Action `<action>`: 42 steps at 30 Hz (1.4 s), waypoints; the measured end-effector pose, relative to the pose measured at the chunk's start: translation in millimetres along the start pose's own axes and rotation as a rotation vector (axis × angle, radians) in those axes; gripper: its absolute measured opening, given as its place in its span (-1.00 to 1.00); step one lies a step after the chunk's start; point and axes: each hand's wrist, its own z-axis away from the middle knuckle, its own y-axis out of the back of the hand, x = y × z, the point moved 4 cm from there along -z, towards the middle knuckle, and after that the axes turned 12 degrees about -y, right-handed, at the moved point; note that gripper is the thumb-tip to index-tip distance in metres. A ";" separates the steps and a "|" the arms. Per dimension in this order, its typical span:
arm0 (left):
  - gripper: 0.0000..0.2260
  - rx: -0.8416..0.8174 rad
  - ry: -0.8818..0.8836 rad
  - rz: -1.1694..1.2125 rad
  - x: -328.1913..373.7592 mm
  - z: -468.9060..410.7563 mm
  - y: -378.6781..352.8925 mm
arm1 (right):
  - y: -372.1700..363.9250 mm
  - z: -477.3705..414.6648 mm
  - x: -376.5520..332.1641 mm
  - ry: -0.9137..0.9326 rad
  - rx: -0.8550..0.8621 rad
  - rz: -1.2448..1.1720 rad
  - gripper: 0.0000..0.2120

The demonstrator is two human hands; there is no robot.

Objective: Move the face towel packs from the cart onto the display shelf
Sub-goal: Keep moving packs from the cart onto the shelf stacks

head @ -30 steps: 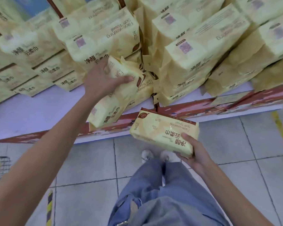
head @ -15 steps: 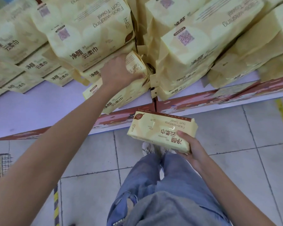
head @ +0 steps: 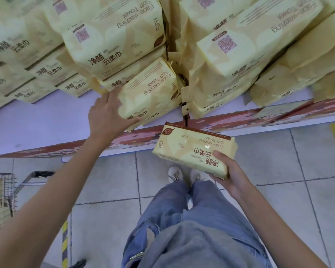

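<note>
SHELF RESTOCK: A person stands at a low white display shelf (head: 37, 124) with a red front strip, holding one pale yellow, plastic-wrapped face towel pack in each of two bare hands. The left hand (head: 108, 115) clasps the near left end of the first pack (head: 149, 93), with the thumb beneath and the fingers along its side. That pack sits tilted on the shelf, close behind the front strip and pressed against the piles behind it. The right hand (head: 230, 176) grasps the second pack (head: 193, 149) by its near right corner, thumb on top. It holds the pack roughly level just in front of the shelf's strip, off the shelf and above the grey tiled floor (head: 278, 171). Stacked yellow packs (head: 112, 41) of the same kind crowd the back of the shelf. They overlap and run out of frame, so no full count can be given. One wire cart (head: 4, 188) stands in front of the shelf, to the left. Two white shoes (head: 175, 174) and blue jeans (head: 191, 229) show in front of the shelf's edge.
</note>
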 end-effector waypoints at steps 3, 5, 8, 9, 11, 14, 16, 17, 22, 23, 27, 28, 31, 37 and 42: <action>-0.07 0.021 0.053 0.018 -4.5 1.3 -1.2 | -2.6 0.0 -1.8 0.003 -0.005 0.026 -0.56; -0.08 0.042 0.042 0.057 0.2 -5.8 -3.0 | -4.0 -0.4 -2.4 0.001 0.001 0.035 -0.64; -0.10 0.087 0.028 0.110 6.5 -19.4 -7.1 | -4.0 -0.1 -1.7 -0.006 0.013 0.031 -0.71; -0.11 0.099 0.021 0.116 8.0 -23.4 -8.6 | -3.8 0.0 -1.1 -0.007 0.015 0.030 -0.71; -0.12 0.119 0.011 0.115 9.6 -27.6 -11.0 | -3.4 0.3 0.4 -0.009 0.023 0.030 -0.70; -0.13 0.150 0.002 0.112 9.4 -26.6 -13.1 | -4.6 1.7 3.5 -0.001 0.026 0.024 -0.65; -0.13 0.150 0.006 0.109 10.4 -25.1 -13.6 | -7.2 4.4 4.4 0.016 0.018 0.030 -0.58; -0.13 0.142 0.016 0.101 11.7 -25.0 -13.4 | -9.2 6.1 4.4 0.027 0.015 0.035 -0.53; -0.19 0.234 0.005 0.039 20.8 -16.1 3.8 | -20.9 11.5 -4.1 0.100 0.046 0.128 -0.57; -0.23 0.313 -0.087 0.027 26.4 -11.0 10.3 | -24.7 12.0 -8.7 0.121 0.053 0.153 -0.55; -0.30 0.259 -0.545 0.144 57.2 12.1 21.2 | -49.8 16.6 -34.7 0.218 0.023 0.304 -0.52; -0.26 0.083 -0.524 0.262 61.3 15.1 19.5 | -58.1 18.5 -41.7 0.242 0.005 0.347 -0.53; -0.22 -0.378 -0.320 0.522 64.3 22.9 10.2 | -85.0 30.3 -62.7 0.330 -0.034 0.493 -0.46; -0.28 -0.349 -0.161 0.877 51.9 28.0 44.0 | -146.8 77.2 -102.4 0.497 -0.227 0.746 -0.37; -0.40 -0.041 -0.027 1.142 32.2 27.0 82.8 | -196.3 109.8 -134.3 0.678 -0.246 0.617 -0.56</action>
